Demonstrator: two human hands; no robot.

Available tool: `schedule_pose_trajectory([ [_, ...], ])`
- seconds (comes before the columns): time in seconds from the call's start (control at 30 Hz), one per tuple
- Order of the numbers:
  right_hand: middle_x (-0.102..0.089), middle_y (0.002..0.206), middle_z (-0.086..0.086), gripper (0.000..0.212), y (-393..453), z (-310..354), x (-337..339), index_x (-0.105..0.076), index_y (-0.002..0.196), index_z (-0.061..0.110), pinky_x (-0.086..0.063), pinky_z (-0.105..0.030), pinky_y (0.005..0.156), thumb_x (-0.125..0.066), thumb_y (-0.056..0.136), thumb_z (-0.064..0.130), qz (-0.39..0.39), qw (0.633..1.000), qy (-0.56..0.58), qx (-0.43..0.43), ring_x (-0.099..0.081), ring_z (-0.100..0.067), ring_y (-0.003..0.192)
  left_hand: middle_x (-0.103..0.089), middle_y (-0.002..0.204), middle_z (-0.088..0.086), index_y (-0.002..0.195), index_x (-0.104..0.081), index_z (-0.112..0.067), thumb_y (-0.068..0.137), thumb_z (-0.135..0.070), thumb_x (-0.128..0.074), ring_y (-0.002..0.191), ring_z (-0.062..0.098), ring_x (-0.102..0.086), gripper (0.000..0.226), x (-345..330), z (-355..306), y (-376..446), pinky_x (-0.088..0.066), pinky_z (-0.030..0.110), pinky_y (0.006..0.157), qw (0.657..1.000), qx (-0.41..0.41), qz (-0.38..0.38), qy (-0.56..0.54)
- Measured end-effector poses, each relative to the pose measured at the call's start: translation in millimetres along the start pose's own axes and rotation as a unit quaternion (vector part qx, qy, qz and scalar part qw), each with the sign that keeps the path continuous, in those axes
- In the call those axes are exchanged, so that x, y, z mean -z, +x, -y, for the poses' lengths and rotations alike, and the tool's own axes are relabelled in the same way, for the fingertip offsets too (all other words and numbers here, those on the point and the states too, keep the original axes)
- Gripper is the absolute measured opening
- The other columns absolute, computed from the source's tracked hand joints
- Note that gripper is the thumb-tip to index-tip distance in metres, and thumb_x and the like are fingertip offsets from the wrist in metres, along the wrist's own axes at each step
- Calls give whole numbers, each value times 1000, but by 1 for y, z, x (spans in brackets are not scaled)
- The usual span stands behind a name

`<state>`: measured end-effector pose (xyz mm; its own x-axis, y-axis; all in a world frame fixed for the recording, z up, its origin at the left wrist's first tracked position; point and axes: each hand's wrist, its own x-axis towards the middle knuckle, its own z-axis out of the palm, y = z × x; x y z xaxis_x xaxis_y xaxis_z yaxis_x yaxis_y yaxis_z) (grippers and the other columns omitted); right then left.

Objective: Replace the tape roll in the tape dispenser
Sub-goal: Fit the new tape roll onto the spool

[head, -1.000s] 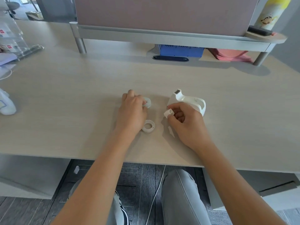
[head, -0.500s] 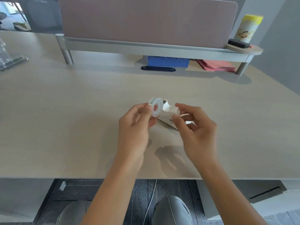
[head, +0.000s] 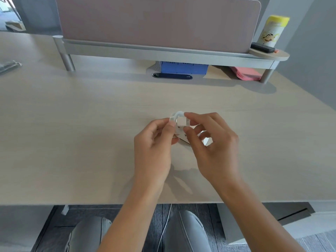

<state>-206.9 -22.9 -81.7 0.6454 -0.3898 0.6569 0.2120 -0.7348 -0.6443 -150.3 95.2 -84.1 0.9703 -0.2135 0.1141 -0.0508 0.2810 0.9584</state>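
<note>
Both hands have come together above the desk (head: 91, 133) since 0.5 s ago. Left hand (head: 154, 142) pinches the tape roll (head: 175, 116); right hand (head: 212, 142) pinches the small white core (head: 183, 121) at its hole, dispenser (head: 206, 140) underneath. Push it in straight and gently

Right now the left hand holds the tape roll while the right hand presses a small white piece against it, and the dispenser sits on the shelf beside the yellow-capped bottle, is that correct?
Not quite: the head view shows the dispenser on the desk right under the hands, not on the shelf. The left hand does hold the tape roll, and the right hand presses the small white piece against it.
</note>
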Motion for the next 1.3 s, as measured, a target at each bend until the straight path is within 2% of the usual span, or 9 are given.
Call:
schedule_pose_trajectory([
  [0.17,-70,101,1,25,3,-5,4,-77,118,15,-53,-15,73,-71,95,4,18,1000,2,12,-70,-11,80,-81,92,9,104,-79,-10,96,-16,-69,88,24,-79,14,-2,-6,-1,-63,36,86,1000,-16,-5,14],
  [0.33,-72,100,4,25,4,2,10,-77,114,25,-58,-24,78,-75,94,10,24,987,140,-70,-74,-12,82,-82,94,8,105,-78,-8,95,-14,-70,89,22,-79,14,-6,-9,-6,-62,43,92,1000,-22,-1,15],
  [0.43,-76,95,2,21,7,3,16,-79,110,24,-61,-34,78,-74,95,9,14,974,193,-119,-73,-10,79,-82,95,7,106,-78,-9,95,-13,-70,91,21,-79,15,-9,-11,-10,-61,46,94,1000,-22,5,19],
  [0.6,-82,91,4,19,9,2,25,-79,108,12,-59,-20,75,-79,90,8,34,954,242,-173,-76,-11,81,-82,95,2,104,-79,-14,95,-13,-69,95,21,-79,13,-12,-7,-16,-59,42,96,999,-27,-3,19],
  [0.77,-81,87,8,13,8,-2,28,-80,99,15,-57,-17,73,-80,88,7,68,955,239,-162,-75,-7,78,-82,94,-2,102,-80,-19,94,-14,-71,95,18,-78,12,-13,-3,-23,-58,31,91,999,-34,-16,21],
  [0.87,-81,93,4,15,3,-4,27,-78,103,11,-59,-19,78,-80,89,8,56,964,216,-146,-77,-10,85,-82,95,-3,101,-79,-19,94,-16,-72,96,17,-78,11,-13,1,-26,-58,35,93,999,-35,-16,21],
  [0.97,-79,101,3,17,-4,-3,25,-76,103,18,-59,-21,83,-80,90,9,41,975,190,-106,-77,-12,91,-83,95,-1,100,-79,-18,94,-17,-72,97,18,-78,10,-13,4,-29,-58,39,96,999,-37,-13,18],
  [1.1,-78,100,7,18,-7,-8,26,-74,104,21,-57,-19,83,-79,91,10,43,981,170,-83,-75,-12,90,-82,96,-1,102,-78,-14,95,-15,-70,97,17,-78,11,-13,3,-32,-59,36,94,999,-42,-1,25],
  [1.3,-81,85,6,19,-3,-4,36,-79,99,13,-56,-15,74,-79,87,-1,68,942,284,-167,-74,-7,78,-82,90,-5,98,-77,-14,95,-13,-70,88,10,-78,8,-13,0,-33,-56,20,83,994,-77,6,73],
])
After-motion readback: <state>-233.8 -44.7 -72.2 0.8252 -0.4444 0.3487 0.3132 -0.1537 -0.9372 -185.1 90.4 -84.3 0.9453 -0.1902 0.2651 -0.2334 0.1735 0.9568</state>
